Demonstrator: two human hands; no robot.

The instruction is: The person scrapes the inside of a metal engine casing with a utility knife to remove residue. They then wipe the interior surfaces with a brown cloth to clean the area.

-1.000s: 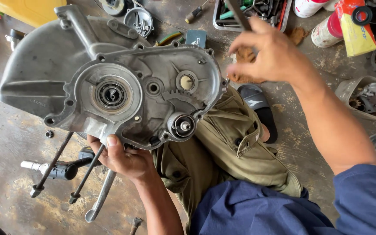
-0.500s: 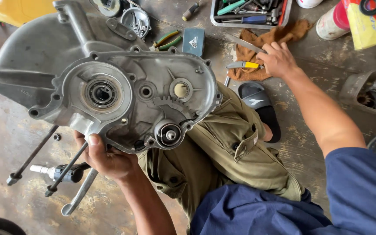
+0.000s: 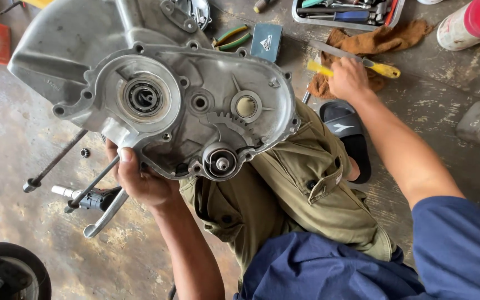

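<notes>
Left hand (image 3: 143,180) clamps the near edge of the grey engine casing (image 3: 195,111). Right hand (image 3: 348,80), far right, closes on a yellow-handled tool (image 3: 381,69) over the brown rag (image 3: 384,39).

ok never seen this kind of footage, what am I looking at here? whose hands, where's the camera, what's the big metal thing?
The one view comes from a camera worn on a person's head, looking down at their own lap and hands. They sit on a stained concrete floor with a large grey metal engine casing propped on their knee. The left hand grips its lower edge. The right hand reaches out to a yellow-handled tool lying on a brown rag; whether it grips it is unclear. Also on the floor: green-handled pliers, a small dark blue box, a tray of tools and a black sandal.
</notes>
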